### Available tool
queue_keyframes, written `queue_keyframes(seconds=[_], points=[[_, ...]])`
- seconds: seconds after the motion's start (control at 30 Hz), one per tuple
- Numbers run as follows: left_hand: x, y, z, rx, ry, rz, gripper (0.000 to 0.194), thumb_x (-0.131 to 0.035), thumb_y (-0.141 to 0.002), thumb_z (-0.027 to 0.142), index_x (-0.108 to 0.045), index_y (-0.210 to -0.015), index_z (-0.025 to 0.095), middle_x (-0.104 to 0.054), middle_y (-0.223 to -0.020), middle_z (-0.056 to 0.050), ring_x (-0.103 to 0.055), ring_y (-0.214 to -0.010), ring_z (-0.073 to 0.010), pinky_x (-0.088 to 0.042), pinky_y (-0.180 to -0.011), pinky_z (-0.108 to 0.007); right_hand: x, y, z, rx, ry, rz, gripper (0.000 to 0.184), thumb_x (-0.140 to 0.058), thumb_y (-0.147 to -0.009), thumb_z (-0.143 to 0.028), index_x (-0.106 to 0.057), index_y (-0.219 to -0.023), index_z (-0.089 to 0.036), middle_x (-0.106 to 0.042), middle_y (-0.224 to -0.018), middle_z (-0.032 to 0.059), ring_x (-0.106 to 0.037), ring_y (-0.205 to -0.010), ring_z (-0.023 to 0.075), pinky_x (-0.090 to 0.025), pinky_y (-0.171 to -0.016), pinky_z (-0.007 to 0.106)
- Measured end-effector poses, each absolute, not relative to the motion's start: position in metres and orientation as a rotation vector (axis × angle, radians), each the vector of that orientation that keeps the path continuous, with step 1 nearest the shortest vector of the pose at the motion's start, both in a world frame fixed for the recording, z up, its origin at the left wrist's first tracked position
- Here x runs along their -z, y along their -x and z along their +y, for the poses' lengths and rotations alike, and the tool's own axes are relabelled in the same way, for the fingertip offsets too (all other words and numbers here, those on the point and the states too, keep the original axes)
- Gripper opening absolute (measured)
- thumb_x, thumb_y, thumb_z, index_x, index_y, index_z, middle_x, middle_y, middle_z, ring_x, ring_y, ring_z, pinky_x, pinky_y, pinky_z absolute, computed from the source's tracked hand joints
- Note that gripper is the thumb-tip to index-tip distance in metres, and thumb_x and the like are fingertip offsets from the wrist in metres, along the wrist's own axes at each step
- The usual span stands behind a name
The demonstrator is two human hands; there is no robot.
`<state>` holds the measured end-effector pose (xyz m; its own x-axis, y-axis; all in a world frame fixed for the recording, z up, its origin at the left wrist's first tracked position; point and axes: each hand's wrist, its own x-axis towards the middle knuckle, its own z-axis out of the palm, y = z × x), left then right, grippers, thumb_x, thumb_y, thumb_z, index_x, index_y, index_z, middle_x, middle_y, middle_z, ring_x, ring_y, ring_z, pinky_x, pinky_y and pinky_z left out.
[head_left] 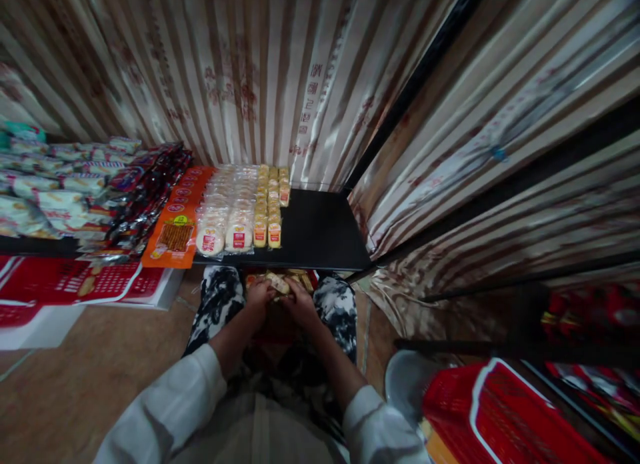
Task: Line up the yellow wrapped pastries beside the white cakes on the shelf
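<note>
The little yellow snack packet (278, 283) is low down between the knees, just under the front edge of the black shelf (325, 227). The left hand (258, 296) has its fingers curled on one end, and the right hand (301, 302) has its fingers curled on the other, so both hands are holding it. It is too blurry to tell how hard they squeeze. I think the packet is very light. The wrap looks shiny and thin, so it may be slippery and crinkly. What is inside seems dry and stiff, and it could snap or crumble if pinched hard. The best place to hold it is by its two sides, softly, with flat fingers and not pointy tips. More yellow packets (275, 232) stand in rows on the shelf, beside the round white crackers (240, 236).
</note>
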<state>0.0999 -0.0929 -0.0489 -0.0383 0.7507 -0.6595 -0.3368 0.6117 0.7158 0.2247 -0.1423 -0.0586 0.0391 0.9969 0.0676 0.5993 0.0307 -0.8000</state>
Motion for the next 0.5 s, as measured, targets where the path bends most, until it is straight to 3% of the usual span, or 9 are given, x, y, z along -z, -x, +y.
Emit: queue_keyframes(seconds=[0.2, 0.3, 0.5], points=[[0.011, -0.092, -0.107, -0.878, -0.41, 1.307, 0.006, -0.054, -0.078, 0.009, -0.057, -0.076, 0.014, -0.06, -0.061, 0.001, -0.055, -0.049, -0.0066, -0.043, -0.05, -0.016, 0.035, -0.23, -0.159, -0.754, 1.629, -1.561, 0.045, -0.054, -0.074, -0.023, -0.06, -0.118, -0.02, -0.059, -0.121, 0.011, -0.06, -0.096, 0.0219, -0.052, -0.078, 0.034], [-0.006, -0.091, -0.115, -0.892, -0.444, 1.308, 0.009, -0.053, -0.078, 0.006, -0.058, -0.075, 0.013, -0.061, -0.065, 0.0, -0.055, -0.051, -0.0053, -0.043, -0.05, -0.014, 0.022, -0.232, -0.164, -0.812, 1.576, -1.489, 0.044, -0.055, -0.073, -0.025, -0.061, -0.116, -0.02, -0.059, -0.118, 0.01, -0.061, -0.078, 0.0165, -0.052, -0.069, 0.031], [-0.034, -0.091, -0.124, -0.888, -0.601, 1.276, 0.028, -0.057, -0.075, 0.01, -0.059, -0.103, 0.015, -0.066, -0.077, -0.001, -0.056, -0.053, -0.006, -0.041, -0.048, -0.015, -0.003, -0.238, -0.172, -1.155, 1.446, -1.102, 0.04, -0.063, -0.067, -0.029, -0.064, -0.106, -0.022, -0.065, -0.071, -0.0015, -0.054, -0.055, 0.0106, -0.044, -0.054, 0.022]])
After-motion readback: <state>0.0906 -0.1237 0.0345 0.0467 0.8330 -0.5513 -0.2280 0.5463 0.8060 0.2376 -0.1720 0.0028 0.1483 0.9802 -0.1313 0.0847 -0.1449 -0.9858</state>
